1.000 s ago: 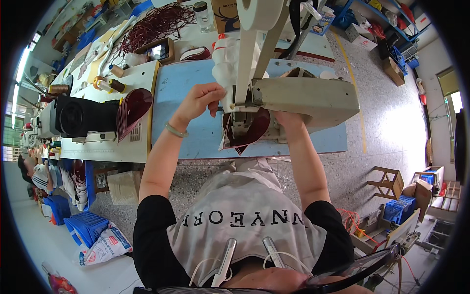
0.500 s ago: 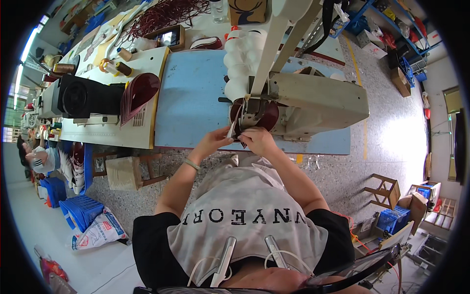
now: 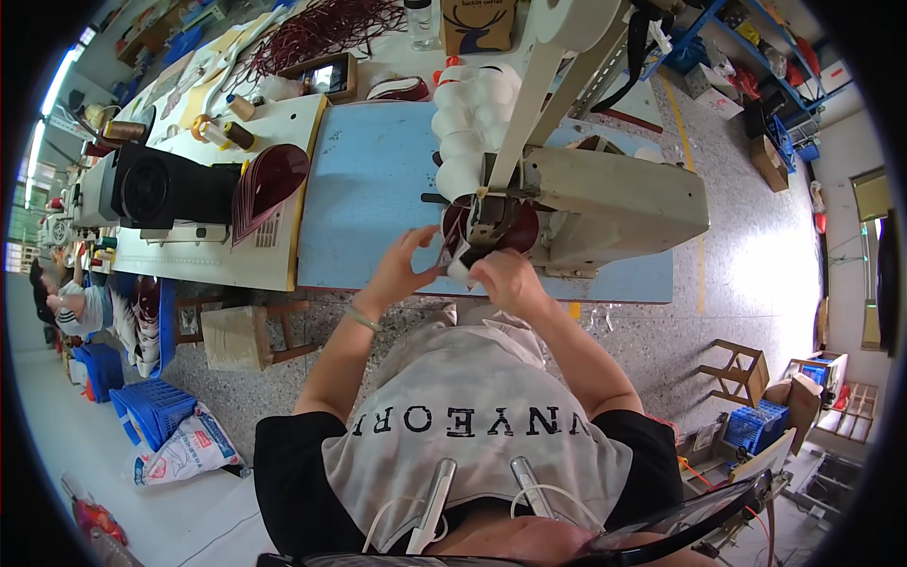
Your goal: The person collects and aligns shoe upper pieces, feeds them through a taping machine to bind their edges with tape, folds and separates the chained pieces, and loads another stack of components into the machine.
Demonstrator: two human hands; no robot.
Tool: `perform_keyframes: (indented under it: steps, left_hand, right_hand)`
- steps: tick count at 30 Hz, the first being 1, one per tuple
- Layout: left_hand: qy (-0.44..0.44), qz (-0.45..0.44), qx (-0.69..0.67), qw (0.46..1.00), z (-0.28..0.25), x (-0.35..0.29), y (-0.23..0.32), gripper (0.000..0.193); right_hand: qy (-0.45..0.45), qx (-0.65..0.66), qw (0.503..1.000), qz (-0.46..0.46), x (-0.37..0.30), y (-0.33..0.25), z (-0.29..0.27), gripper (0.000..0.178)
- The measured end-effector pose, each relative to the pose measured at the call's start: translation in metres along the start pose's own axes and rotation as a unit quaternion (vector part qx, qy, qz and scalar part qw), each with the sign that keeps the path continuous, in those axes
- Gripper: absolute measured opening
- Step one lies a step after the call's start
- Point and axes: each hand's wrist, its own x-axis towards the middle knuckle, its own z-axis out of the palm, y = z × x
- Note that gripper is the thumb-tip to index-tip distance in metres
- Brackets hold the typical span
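Observation:
A maroon shoe upper (image 3: 454, 225) with a white inner side sits under the head of a beige sewing machine (image 3: 614, 198). My right hand (image 3: 512, 283) has its fingers closed on the near edge of the upper, where white material shows. On the other side of the piece, my left hand (image 3: 397, 271) has thumb and forefinger spread, with the fingertips close to the upper's left edge. Whether they touch it I cannot tell. A white tape (image 3: 520, 132) runs from a roll (image 3: 567, 24) down to the machine head. The fingertips of my right hand are partly hidden.
The machine stands on a blue tabletop (image 3: 364, 189). Stacked white cup-shaped pieces (image 3: 463, 132) lie behind its head. To the left are a black-and-white machine (image 3: 161, 189), maroon pieces (image 3: 274, 180) and thread spools (image 3: 238, 134). A wooden stool (image 3: 236, 337) stands below the left table.
My left hand has moved slightly up and left, its thumb and forefinger parting. More of the upper's white side shows between my hands. My right hand has shifted slightly right.

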Motion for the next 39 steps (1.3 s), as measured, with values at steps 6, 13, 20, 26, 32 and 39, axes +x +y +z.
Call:
perform_keyframes:
  steps: [6,13,20,26,32,39]
  left_hand:
    - [-0.176,0.24,0.3,0.907,-0.011,0.04,0.023,0.032]
    - [-0.218,0.172,0.3,0.913,-0.034,0.076,-0.001,0.014]
    - [-0.206,0.074,-0.032,0.975,-0.047,0.06,0.092,0.013]
    - [-0.158,-0.028,-0.088,0.983,-0.056,0.064,0.106,0.02]
    - [-0.166,-0.032,-0.042,0.985,-0.055,0.077,0.109,0.026]
    - [-0.15,-0.04,-0.147,0.977,-0.063,0.106,0.092,0.025]
  right_hand:
    - [-0.099,-0.03,0.992,-0.071,-0.001,-0.007,-0.026,0.015]
    - [-0.018,0.105,0.984,0.144,-0.008,0.035,-0.027,0.019]
    - [-0.001,0.357,0.9,0.252,0.022,0.032,-0.072,0.014]
    - [0.065,0.565,0.779,0.262,0.033,0.035,-0.069,0.03]
    - [0.17,0.575,0.762,0.244,0.044,0.042,-0.057,0.037]
    - [0.217,0.643,0.686,0.262,0.045,0.116,-0.034,0.031]
